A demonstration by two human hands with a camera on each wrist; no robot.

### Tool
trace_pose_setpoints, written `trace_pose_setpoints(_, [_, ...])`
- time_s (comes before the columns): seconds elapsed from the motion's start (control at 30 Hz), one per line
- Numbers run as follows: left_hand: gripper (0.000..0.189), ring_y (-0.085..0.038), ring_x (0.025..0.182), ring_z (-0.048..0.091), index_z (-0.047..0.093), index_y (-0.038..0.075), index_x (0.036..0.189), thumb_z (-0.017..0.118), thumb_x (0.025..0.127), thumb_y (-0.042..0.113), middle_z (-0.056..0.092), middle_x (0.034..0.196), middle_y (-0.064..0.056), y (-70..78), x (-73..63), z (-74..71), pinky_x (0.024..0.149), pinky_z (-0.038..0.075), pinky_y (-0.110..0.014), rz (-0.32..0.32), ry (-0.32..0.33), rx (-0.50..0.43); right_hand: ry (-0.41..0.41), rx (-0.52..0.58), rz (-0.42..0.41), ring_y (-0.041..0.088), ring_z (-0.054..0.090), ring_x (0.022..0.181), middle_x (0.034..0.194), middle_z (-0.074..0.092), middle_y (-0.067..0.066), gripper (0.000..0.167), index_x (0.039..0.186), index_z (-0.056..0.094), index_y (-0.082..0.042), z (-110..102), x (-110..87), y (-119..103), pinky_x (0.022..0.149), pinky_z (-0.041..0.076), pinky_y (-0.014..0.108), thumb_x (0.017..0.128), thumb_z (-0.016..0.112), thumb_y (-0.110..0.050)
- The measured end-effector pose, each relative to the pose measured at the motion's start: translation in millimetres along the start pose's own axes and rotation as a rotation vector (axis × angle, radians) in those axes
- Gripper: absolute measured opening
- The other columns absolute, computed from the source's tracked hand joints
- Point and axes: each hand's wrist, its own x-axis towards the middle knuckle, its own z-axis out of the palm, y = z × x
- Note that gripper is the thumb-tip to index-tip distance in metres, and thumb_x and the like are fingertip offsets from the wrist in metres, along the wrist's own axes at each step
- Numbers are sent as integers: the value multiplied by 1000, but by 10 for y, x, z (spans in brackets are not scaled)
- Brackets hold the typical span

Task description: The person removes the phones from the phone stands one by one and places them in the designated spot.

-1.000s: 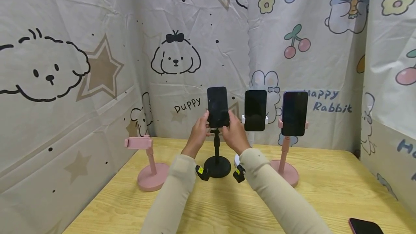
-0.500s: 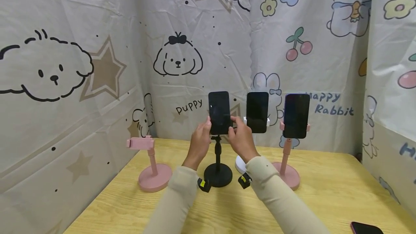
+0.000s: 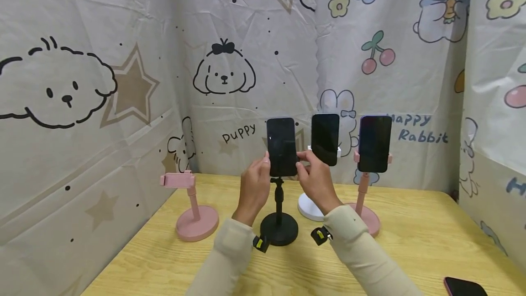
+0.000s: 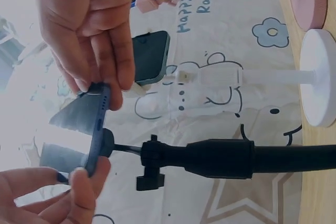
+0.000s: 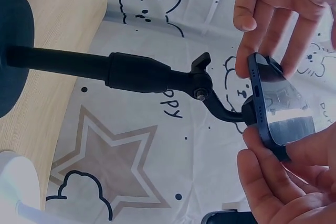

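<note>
A dark smartphone (image 3: 281,146) stands upright on a black phone stand (image 3: 279,229), whose neck meets the phone's back. On its lower left edge, my left hand (image 3: 255,186) grips the phone with the thumb in front. My right hand (image 3: 318,182) pinches the opposite edge between thumb and fingers. From below, the left wrist view shows the phone's bottom edge (image 4: 100,124) between both hands, near the stand's knob (image 4: 150,179). In the right wrist view, the left fingers lie behind the phone (image 5: 262,108); part of the clamp is hidden.
Right of the black stand, a white stand (image 3: 309,208) and a pink stand (image 3: 363,184) each bear an upright phone. Another pink stand (image 3: 197,223) at left has a bare clamp (image 3: 177,180). A phone (image 3: 465,287) lies at the table's front right. Printed curtains (image 3: 230,22) enclose the table.
The black stand with its phone has come nearer to me and slightly right, both hands moving with it. More of the white stand's base shows. The other phones and stands stay in place.
</note>
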Motion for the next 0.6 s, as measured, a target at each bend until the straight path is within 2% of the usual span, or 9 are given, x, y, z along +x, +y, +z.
trace_pose_setpoints(0.03, [48,-17,77,57,72,7,104,33,105,35,64,122,0,3,-8,5,68,47,-33,8,21,-5,-3,1,1,24,70,91,124,62,13,25,121,58,-5,-19,-16,-5,78,56,40,97,56,-10])
trace_pose_setpoints(0.1, [47,-18,58,44,70,7,80,37,104,30,65,120,3,5,-24,18,54,38,-30,27,62,-21,-10,1,0,25,69,93,125,62,13,25,122,58,-5,-55,-49,-12,79,56,41,97,57,-10])
trace_pose_setpoints(0.17, [47,-17,52,37,66,8,70,41,103,26,64,123,5,-2,-42,37,49,35,-27,47,92,-42,-23,5,1,27,69,96,127,61,14,26,123,57,-4,-93,-83,-19,81,56,41,97,57,-10])
trace_pose_setpoints(0.2, [45,-16,51,37,66,7,68,43,103,25,65,122,5,-2,-53,46,48,35,-25,56,105,-54,-32,10,2,27,69,97,127,60,14,26,123,56,-4,-112,-99,-20,82,55,42,97,56,-10])
trace_pose_setpoints(0.3, [30,-9,56,56,75,6,89,51,100,20,69,112,0,-3,-86,69,50,43,-20,90,135,-87,-55,31,13,29,68,100,128,59,15,27,124,55,-4,-180,-146,-22,84,54,43,98,56,-9])
trace_pose_setpoints(0.37, [23,-8,64,65,74,7,106,56,98,19,71,106,-2,4,-105,75,51,48,-21,104,146,-92,-72,43,19,29,68,100,128,59,15,27,124,55,-5,-226,-172,-17,85,53,44,98,56,-9])
trace_pose_setpoints(0.43, [25,-9,68,69,71,9,116,61,95,19,73,101,-4,23,-123,70,52,51,-22,106,153,-92,-87,53,30,29,68,100,128,58,14,27,125,54,-6,-272,-197,-11,86,52,44,98,56,-10])
trace_pose_setpoints(0.6, [22,-8,66,67,75,11,107,73,88,22,74,94,-1,88,-161,23,53,52,-23,66,142,-116,-104,76,57,29,66,105,129,58,13,27,124,55,-8,-361,-274,-13,89,51,45,98,56,-10])
